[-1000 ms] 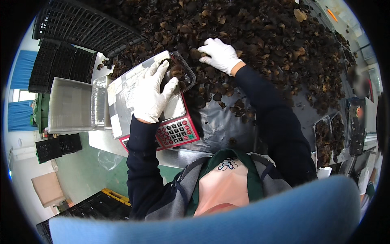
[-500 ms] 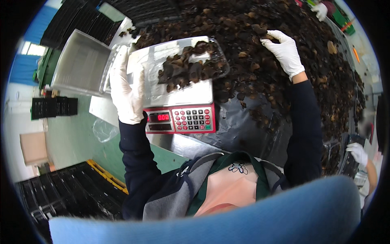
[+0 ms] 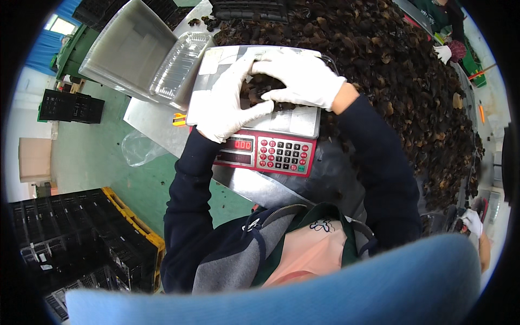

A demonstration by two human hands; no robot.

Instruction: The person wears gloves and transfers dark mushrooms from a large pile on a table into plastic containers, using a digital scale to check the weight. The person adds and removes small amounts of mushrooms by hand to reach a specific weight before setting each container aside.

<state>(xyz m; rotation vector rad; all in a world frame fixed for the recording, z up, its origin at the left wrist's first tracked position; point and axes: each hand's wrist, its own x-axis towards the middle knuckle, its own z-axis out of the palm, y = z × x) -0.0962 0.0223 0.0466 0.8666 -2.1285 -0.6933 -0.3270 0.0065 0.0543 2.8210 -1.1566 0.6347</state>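
Note:
My gloved left hand [image 3: 225, 103] and gloved right hand [image 3: 298, 78] curve toward each other over the silver plate of a red-framed digital scale [image 3: 311, 116]. Between them sits a small heap of dark, dried wood ear mushrooms [image 3: 259, 89]. The fingers of both hands bend round this heap, with thumbs at its near side and fingertips meeting at its far side. Beneath the hands, the clear plastic box under the mushrooms is mostly hidden; one rim shows beyond my right hand.
Nested clear plastic boxes [image 3: 130, 51] stand left of the scale. A broad pile of wood ear mushrooms [image 3: 379, 81] spreads across the table behind and right. Black crates [image 3: 70, 233] are stacked at lower left. Other people's gloved hands [image 3: 443, 53] show along the right side.
My right hand has come left from the mushroom pile to the scale. My left hand has moved right, off the plastic boxes' side, and both now curl round the heap.

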